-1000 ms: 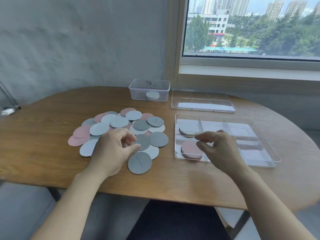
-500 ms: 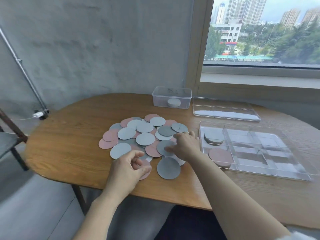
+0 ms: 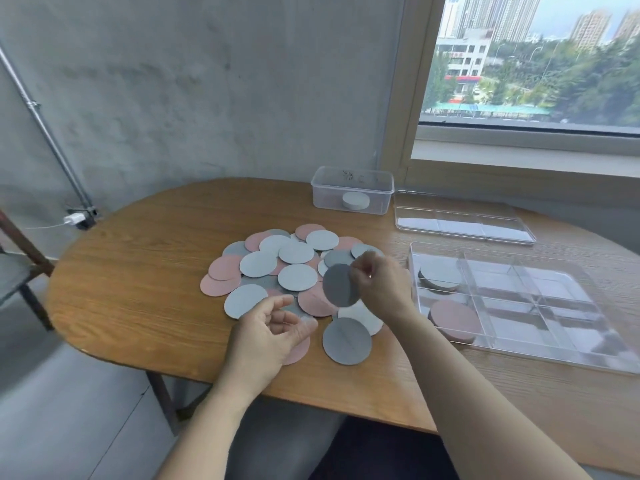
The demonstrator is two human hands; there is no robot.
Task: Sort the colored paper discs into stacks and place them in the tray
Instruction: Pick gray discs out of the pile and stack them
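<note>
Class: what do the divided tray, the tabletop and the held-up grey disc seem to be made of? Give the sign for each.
The divided tray: clear glossy plastic, likely; the table shows through it. The tabletop: wood or veneer, with visible grain. The grey disc pinched in the right hand: thin and matte, probably paper or card.

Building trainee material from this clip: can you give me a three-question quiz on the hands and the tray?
1. True or false: the right hand pinches a dark grey disc raised off the pile.
2. Which colours are stacked in the tray? A) pink and grey B) white and blue C) pink only
3. What does the left hand hold?
Key: 1 true; 2 A; 3 nothing, its fingers are relaxed.
</note>
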